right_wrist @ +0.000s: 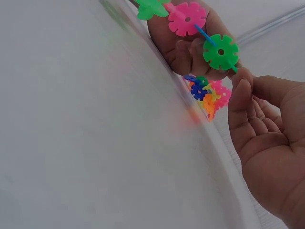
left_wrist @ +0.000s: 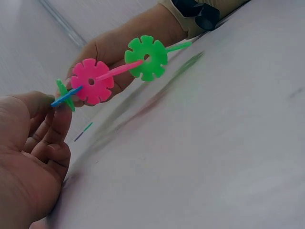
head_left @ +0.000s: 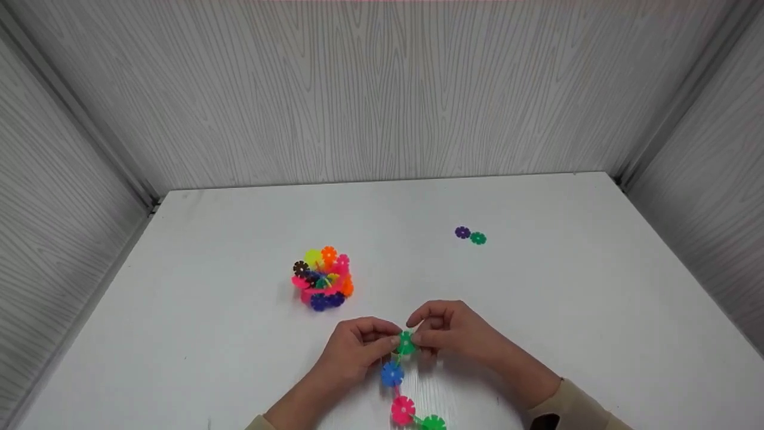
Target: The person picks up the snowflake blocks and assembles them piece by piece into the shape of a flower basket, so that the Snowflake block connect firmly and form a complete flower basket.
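Toothed plastic snowflake discs are linked in a chain. In the head view it runs from a green disc (head_left: 406, 342) between both hands, through a blue disc (head_left: 392, 374) and a pink disc (head_left: 403, 410), to another green disc (head_left: 433, 423) at the bottom edge. My left hand (head_left: 355, 351) pinches the chain at its upper end between thumb and index finger. From the other side, my right hand (head_left: 456, 334) pinches the upper green disc by its edge. A green disc (right_wrist: 233, 68) seen edge-on sits at my right fingertips in the right wrist view.
A cluster of many-coloured discs (head_left: 325, 280), joined into a basket-like shape, stands left of the hands on the white table (head_left: 209, 251). Farther back on the right lie a purple disc (head_left: 462, 232) and a green disc (head_left: 478, 238), side by side. Wood-grain panels (head_left: 376, 89) surround the table.
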`<state>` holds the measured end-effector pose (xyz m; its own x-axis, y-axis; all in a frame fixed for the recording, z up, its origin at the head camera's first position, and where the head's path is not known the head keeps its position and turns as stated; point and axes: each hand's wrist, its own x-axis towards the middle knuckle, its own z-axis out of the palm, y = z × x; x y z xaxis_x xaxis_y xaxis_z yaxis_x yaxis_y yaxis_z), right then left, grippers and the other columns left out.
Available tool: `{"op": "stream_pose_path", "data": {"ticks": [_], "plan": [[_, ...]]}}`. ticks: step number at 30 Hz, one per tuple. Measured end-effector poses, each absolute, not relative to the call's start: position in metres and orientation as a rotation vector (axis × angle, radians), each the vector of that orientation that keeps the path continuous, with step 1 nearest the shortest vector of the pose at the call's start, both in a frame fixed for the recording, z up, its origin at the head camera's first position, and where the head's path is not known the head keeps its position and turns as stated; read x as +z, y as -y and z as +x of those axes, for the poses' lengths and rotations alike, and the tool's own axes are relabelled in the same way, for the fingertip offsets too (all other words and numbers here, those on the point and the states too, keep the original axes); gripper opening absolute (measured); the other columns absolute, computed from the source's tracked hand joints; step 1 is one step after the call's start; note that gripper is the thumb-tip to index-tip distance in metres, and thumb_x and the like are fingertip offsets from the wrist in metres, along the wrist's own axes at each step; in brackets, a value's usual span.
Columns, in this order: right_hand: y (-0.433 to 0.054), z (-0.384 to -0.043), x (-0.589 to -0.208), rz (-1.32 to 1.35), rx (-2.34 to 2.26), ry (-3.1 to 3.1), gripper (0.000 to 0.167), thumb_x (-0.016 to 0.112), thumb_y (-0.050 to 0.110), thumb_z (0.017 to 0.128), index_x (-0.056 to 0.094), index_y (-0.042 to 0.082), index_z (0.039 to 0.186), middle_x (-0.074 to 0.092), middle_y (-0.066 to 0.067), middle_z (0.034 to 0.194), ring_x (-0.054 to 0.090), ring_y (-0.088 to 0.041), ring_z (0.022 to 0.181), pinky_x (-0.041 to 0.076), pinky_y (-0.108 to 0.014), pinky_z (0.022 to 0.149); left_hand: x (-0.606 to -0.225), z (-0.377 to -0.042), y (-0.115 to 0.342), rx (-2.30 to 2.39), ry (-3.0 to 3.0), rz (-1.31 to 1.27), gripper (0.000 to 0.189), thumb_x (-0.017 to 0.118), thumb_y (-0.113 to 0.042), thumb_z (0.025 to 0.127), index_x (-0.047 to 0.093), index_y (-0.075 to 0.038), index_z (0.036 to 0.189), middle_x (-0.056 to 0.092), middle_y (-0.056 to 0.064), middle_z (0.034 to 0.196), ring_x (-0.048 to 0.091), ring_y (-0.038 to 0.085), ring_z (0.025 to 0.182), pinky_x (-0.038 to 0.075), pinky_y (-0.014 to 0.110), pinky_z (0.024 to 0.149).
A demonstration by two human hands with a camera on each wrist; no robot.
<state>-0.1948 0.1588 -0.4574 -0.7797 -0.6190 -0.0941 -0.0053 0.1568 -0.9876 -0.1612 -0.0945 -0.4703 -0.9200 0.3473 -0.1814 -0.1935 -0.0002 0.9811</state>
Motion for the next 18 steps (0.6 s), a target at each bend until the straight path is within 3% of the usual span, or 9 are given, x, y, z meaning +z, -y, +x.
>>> {"op": "stream_pose_path", "data": {"ticks": [6,12,18], "plan": [[-0.178,-0.209,-0.452,-0.512,-1.667,-2.157,0.029,0.069,0.020,0.105,0.071,-0.001,0.124,0.076,-0.015,0.098,0.070,-0.023,0.080,0.062,-0.029,0.078,-0.468,-0.163,0.093,1.966,-1.922,0.092,0.020,0.076,-0.018,0.100,0.080,-0.008,0.117,0.079,0.009,0.110,0.072,0.020,0.095,0.061,0.029,0.090],[-0.223,-0.247,-0.447,-0.375,-1.730,-2.417,0.030,0.070,0.019,0.105,0.070,-0.005,0.123,0.074,-0.021,0.109,0.070,-0.028,0.095,0.061,-0.029,0.082,-0.470,-0.163,0.094,1.997,-1.908,0.033,0.020,0.075,-0.017,0.100,0.079,-0.007,0.118,0.078,0.010,0.111,0.070,0.018,0.093,0.061,0.027,0.087],[-0.259,-0.285,-0.448,-0.168,-1.659,-2.652,0.033,0.070,0.020,0.105,0.069,-0.002,0.129,0.072,-0.016,0.118,0.065,-0.029,0.105,0.057,-0.027,0.084,-0.469,-0.163,0.094,2.004,-1.928,0.004,0.021,0.076,-0.017,0.100,0.078,-0.007,0.118,0.078,0.009,0.110,0.069,0.018,0.091,0.061,0.024,0.081]]}}
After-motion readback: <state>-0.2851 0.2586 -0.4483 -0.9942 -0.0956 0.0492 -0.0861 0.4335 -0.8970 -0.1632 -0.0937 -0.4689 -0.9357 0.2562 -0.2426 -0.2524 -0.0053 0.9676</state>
